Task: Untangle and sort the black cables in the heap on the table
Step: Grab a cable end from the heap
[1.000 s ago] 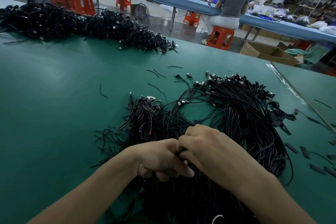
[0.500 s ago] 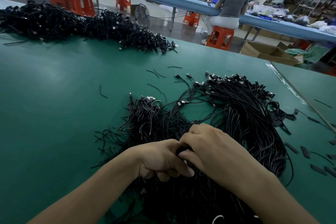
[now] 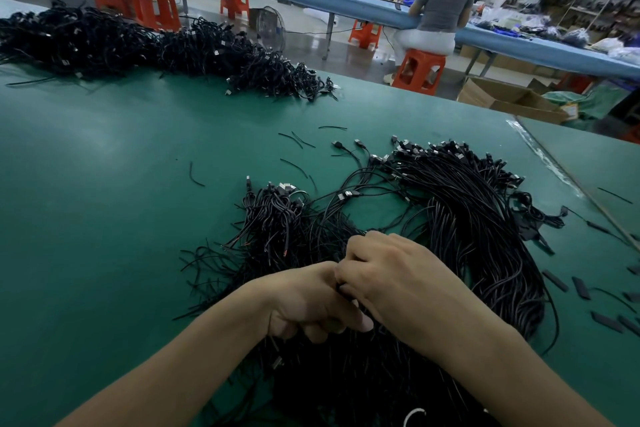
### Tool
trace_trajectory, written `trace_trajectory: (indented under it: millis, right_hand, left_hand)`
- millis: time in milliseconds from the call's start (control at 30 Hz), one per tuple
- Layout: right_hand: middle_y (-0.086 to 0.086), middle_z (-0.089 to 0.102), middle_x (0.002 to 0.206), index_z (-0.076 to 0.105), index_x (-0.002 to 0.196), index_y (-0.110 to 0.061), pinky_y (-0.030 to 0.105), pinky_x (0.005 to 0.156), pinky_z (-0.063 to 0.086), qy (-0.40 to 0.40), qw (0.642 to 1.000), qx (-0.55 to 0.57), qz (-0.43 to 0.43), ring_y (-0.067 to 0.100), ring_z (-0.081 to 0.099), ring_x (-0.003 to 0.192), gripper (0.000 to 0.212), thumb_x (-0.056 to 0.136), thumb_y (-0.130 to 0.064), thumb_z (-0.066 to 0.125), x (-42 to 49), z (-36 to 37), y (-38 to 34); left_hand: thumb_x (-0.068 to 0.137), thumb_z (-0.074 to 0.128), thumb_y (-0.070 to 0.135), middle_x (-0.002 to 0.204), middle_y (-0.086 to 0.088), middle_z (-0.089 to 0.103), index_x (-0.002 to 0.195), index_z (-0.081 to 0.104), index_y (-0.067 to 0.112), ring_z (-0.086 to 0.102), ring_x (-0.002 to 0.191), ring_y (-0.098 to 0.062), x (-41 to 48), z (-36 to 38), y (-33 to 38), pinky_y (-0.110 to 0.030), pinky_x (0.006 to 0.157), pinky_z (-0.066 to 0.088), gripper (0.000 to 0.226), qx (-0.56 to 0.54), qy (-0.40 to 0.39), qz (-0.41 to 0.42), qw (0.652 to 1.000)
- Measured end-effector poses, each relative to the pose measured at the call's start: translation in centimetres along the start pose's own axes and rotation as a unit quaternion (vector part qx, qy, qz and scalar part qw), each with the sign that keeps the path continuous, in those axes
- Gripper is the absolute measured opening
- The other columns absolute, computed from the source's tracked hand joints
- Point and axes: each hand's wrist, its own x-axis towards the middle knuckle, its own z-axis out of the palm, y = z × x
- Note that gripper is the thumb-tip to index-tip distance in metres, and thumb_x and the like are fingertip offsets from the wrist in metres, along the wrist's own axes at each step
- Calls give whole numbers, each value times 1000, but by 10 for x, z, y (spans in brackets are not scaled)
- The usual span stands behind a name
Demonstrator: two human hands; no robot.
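Black cables [image 3: 478, 225] lie in a tangled heap on the green table [image 3: 104, 211], under and beyond both my hands.

Left hand [image 3: 304, 302]: fingers curled tight, gripping a few strands at the heap's near side.

Right hand [image 3: 398, 281]: knuckles up, fingertips bent down, pinching the same strands. It touches the left hand.

The bulk of the heap arcs to the right of my right hand, with the plug ends fanned along its far side. A smaller knot sits just beyond my left hand. A second heap [image 3: 145, 42] lies well apart, far left.
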Motion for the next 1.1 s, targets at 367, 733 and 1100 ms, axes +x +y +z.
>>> trace_trajectory:
  millis: [367, 733, 1100]
  right_hand:
    - [-8, 56, 88, 68, 88, -15, 24, 76, 47, 295, 921, 205, 153, 10, 55, 85, 5, 92, -14, 65, -1, 22, 11]
    - [-18, 58, 86, 69, 91, -20, 6, 70, 39, 363, 854, 345, 138, 0, 56, 78, 12, 89, -8, 69, 1, 22, 7]
    - [-13, 58, 72, 64, 81, -26, 12, 56, 37, 338, 789, 475, 194, 3, 49, 59, 19, 95, -12, 62, 3, 29, 3]
  left_hand:
    - [83, 42, 10, 67, 1, 42, 81, 49, 13, 37, 54, -10, -5, 12, 21, -19, 44, 29, 8, -356, 55, 175, 916]
    - [87, 75, 24, 90, -17, 61, 99, 68, 34, 52, 67, -27, 0, 0, 14, -42, 62, 45, 17, 56, 305, 320, 895]
    - [94, 41, 14, 106, -7, 74, 118, 67, 22, 69, 104, -21, -7, 8, 20, -31, 87, 55, 36, -162, 236, 393, 874]
